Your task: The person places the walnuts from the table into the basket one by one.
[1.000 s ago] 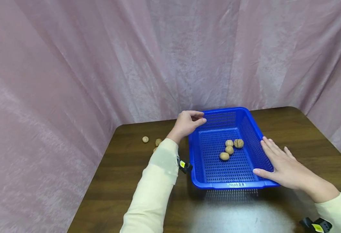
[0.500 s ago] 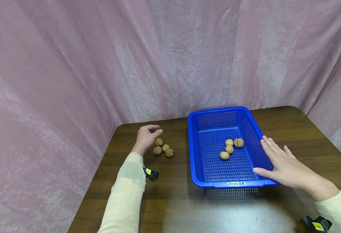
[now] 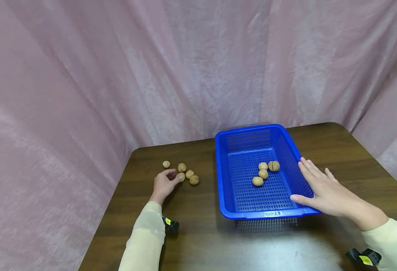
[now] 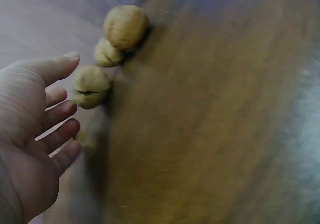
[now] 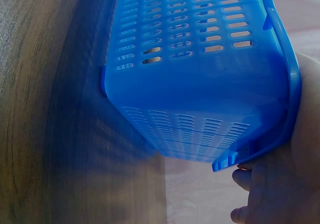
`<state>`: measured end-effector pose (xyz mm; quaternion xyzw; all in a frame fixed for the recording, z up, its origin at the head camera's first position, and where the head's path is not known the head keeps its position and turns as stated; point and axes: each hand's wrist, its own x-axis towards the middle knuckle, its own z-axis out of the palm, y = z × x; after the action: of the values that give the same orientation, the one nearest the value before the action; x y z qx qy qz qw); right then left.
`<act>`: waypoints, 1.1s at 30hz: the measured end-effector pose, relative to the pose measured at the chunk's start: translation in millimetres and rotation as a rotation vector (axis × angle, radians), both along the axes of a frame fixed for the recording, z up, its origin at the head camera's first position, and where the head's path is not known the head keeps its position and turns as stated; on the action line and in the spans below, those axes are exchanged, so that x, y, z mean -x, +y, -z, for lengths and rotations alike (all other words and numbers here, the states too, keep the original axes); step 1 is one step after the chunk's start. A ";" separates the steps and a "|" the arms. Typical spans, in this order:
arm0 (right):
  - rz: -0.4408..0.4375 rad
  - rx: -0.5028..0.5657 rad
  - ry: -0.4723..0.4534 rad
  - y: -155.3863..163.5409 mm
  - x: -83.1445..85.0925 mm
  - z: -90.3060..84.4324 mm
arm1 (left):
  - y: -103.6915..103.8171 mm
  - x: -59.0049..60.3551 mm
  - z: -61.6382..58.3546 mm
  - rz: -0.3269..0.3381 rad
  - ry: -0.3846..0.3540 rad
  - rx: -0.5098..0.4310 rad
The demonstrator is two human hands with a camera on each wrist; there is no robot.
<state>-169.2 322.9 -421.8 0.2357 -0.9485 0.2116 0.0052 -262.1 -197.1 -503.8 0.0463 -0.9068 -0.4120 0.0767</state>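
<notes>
My left hand [image 3: 164, 185] is at a group of walnuts on the table, its thumb and fingers apart on either side of one walnut [image 3: 181, 177]. In the left wrist view, a cracked-looking walnut [image 4: 91, 87] sits just beyond the thumb and fingertips; whether they touch it I cannot tell. Close by lie a walnut [image 3: 194, 180], a smaller one [image 3: 189, 174] and another [image 3: 182, 167]. My right hand [image 3: 330, 192] rests with straight fingers along the right rim of a blue perforated basket [image 3: 221, 177], its thumb over the inside. Several walnuts [image 3: 263, 174] lie on the basket floor.
A lone walnut [image 3: 166, 164] sits left of the group, towards the back of the brown wooden table [image 3: 198, 233]. Pink curtains [image 3: 198, 75] hang behind the table and at its sides. The basket's left wall stands between the loose walnuts and those inside.
My left hand has moved left from the basket's left rim, over the table, then down and nearer to the walnuts. My right hand stays at the basket's rim. The head view shifts slightly.
</notes>
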 end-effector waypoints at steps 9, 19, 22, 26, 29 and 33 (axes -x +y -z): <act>0.000 -0.003 0.019 0.8 2.4 3.1 | 7.0 -1.5 20.4 -0.054 0.073 0.068; 0.003 -0.004 0.009 0.9 1.9 4.1 | 15.8 -1.8 29.9 -0.104 0.174 0.133; 0.004 -0.004 0.008 0.8 1.6 4.6 | 16.1 -1.8 31.1 -0.111 0.189 0.147; 0.004 -0.004 0.012 0.7 1.6 4.8 | 15.6 -3.2 30.9 -0.109 0.194 0.147; 0.003 -0.003 0.019 0.6 1.8 4.6 | 15.1 -5.4 30.1 -0.102 0.190 0.146; 0.002 -0.003 0.020 0.7 1.7 4.2 | 15.5 -9.2 26.0 -0.095 0.191 0.133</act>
<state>-170.9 323.6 -426.1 0.2369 -0.9489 0.2080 0.0145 -252.8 -181.7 -529.8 0.0447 -0.9174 -0.3495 0.1851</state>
